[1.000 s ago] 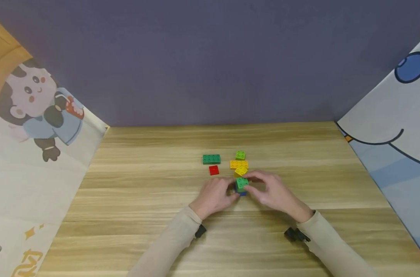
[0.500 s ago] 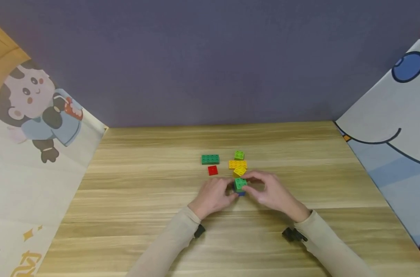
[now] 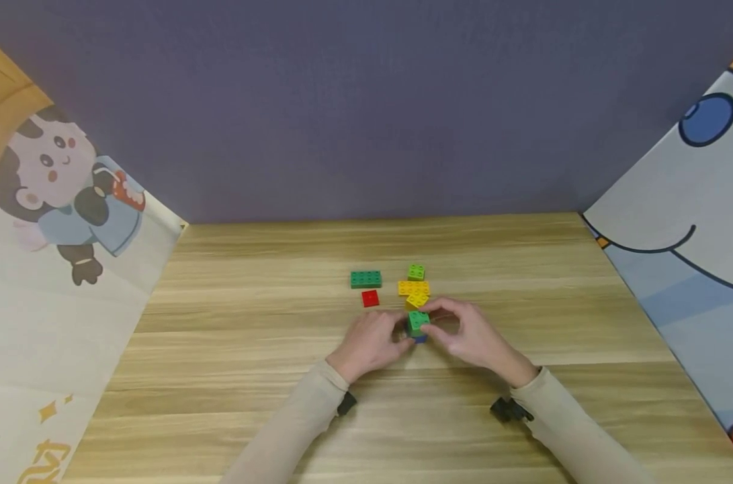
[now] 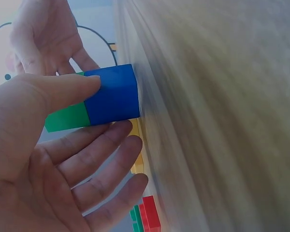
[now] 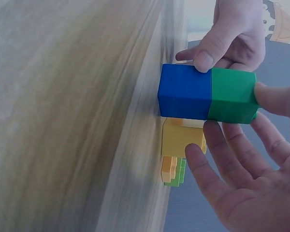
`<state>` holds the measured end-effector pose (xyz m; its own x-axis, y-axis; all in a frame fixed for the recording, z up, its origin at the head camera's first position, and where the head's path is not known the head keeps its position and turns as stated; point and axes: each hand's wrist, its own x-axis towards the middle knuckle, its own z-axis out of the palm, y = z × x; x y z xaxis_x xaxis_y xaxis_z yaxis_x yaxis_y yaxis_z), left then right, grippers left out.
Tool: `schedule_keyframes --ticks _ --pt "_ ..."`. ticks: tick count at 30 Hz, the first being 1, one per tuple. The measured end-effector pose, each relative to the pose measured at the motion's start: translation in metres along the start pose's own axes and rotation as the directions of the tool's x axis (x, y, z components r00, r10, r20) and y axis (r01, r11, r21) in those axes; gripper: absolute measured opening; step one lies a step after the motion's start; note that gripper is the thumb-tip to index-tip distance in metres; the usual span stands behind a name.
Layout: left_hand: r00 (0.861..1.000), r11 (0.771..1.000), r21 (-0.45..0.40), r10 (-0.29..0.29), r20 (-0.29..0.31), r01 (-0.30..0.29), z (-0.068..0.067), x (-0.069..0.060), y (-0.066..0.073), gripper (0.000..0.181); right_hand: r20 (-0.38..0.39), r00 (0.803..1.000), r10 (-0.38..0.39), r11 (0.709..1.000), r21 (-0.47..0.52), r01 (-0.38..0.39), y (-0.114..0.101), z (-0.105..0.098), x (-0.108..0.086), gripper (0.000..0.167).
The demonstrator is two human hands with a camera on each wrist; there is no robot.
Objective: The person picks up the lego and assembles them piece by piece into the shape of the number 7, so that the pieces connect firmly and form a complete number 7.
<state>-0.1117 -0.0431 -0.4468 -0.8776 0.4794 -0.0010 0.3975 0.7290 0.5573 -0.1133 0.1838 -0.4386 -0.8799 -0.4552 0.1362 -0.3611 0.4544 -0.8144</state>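
Saw the green block (image 5: 234, 94) sitting on the blue block (image 5: 183, 92), faces roughly in line, no gap visible at the seam in either wrist view. Found the pair upright near the middle of the tabletop (image 3: 233, 349), blue end down, between the two hands; could not tell for certain about contact between blue base and wood.

Pinched the blue block with the left hand (image 3: 369, 343), thumb on the near face close to the seam, forefinger towards the far side, remaining fingers spread loosely. Gripped the green block with the right hand (image 3: 478, 336), thumb at the near upper corner, fingertips along the far side.

Judged the step in hand to be seating the green block squarely on the blue one. Reckoned the next move to call for a steady left hold below and straight downward pressure from the right, in case of a joint not fully home; otherwise, for a gentle loosening of the right fingers without tilting the stack.

Noted, just beyond the pair, a small yellow block (image 3: 417, 300) turned askew, then a long yellow block (image 3: 414, 288), then a light green block (image 3: 416, 272). Could not make out any join between the two yellows. Spotted off to the left a dark green block (image 3: 366, 279), with a red block (image 3: 370, 298) just in front. Saw farther back a dark wall (image 3: 366, 107).
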Motion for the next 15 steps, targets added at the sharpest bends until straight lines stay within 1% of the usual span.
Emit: schedule_keyframes --ticks 3,8,11,15 --pt "1.000 1.000 0.008 0.015 0.000 -0.015 -0.0014 -0.0004 -0.0004 0.037 0.004 1.000 0.002 1.000 0.014 -0.002 0.0003 0.0001 0.0004 0.028" --pt "0.998 0.999 0.000 0.051 -0.022 -0.051 -0.0047 -0.0014 -0.0014 0.034 -0.002 1.000 -0.012 1.000 0.012 0.012 0.0028 0.0004 0.0016 0.029" --pt "0.998 0.999 -0.008 0.053 -0.039 -0.054 -0.0067 -0.0020 -0.0018 0.034 -0.002 1.000 -0.020 1.000 0.008 0.020 0.0041 0.0005 0.0019 0.029" --pt "0.997 0.998 -0.017 0.054 -0.050 -0.055 -0.0094 -0.0031 -0.0010 0.040 -0.001 1.000 -0.020 1.000 0.002 0.020 0.0057 0.0004 0.0009 0.030"
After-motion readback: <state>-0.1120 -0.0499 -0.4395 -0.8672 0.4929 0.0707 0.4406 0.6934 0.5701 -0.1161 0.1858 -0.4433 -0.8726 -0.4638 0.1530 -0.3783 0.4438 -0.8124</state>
